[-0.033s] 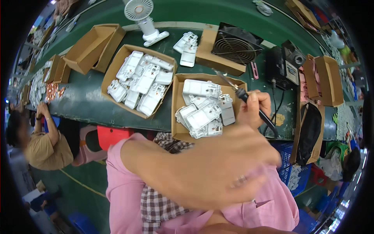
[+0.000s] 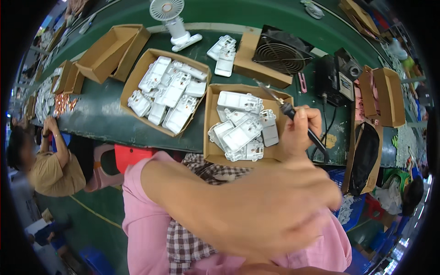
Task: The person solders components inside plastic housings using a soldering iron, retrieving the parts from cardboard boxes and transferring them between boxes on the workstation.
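Clamped in the right hand (image 2: 301,126), fingers closed round the handle: one soldering iron (image 2: 288,111), black-handled, bare metal shaft slanting over the far right corner of the right carton (image 2: 211,107). White plastic housings (image 2: 243,135), boxy, small fittings at one end: heaped in right carton and left carton (image 2: 130,89), a few loose on the green bench (image 2: 98,112) beyond. Share done, share left: not tellable from either heap. Left hand (image 2: 300,197): blurred, held before the torso; apart or closed, cannot tell.
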Tool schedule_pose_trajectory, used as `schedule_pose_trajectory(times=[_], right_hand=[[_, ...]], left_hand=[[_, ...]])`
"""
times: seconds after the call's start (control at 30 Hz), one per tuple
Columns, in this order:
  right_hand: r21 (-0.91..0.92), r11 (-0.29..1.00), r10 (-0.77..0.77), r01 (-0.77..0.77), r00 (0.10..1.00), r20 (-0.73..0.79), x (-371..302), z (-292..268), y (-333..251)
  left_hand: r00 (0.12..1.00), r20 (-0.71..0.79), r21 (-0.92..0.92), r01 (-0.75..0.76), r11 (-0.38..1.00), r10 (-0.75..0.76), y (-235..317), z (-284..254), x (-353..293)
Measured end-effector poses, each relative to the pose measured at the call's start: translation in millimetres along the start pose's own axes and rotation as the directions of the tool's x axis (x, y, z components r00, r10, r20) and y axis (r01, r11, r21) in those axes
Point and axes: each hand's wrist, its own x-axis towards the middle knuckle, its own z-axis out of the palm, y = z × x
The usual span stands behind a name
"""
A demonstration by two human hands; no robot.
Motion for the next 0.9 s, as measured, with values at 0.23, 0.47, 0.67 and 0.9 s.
schedule_pose_trajectory(times=[0.23, 0.47, 0.67, 0.9], right_hand=[[-0.023, 1.0, -0.014, 0.015, 1.0, 0.019, 2, 4, -11], [-0.03, 0.998, -0.049, 0.05, 0.997, 0.054, 2, 6, -4], [-0.007, 1.0, 0.025, -0.025, 0.999, -0.042, 4, 8, -16], [-0.038, 0.999, 0.034, -0.036, 0.999, -0.037, 5, -11, -3]], left_hand=[[0.989, 0.147, -0.044, -0.017, 0.999, 0.023, 29, 14, 29], [0.97, 0.233, -0.141, -0.042, 0.989, 0.075, 39, -17, 15], [0.981, 0.125, 0.391, -0.184, 0.902, 0.146, 34, 3, 3], [0.805, 0.368, 0.38, 0.327, 0.865, -0.466, 69, -35, 8]])
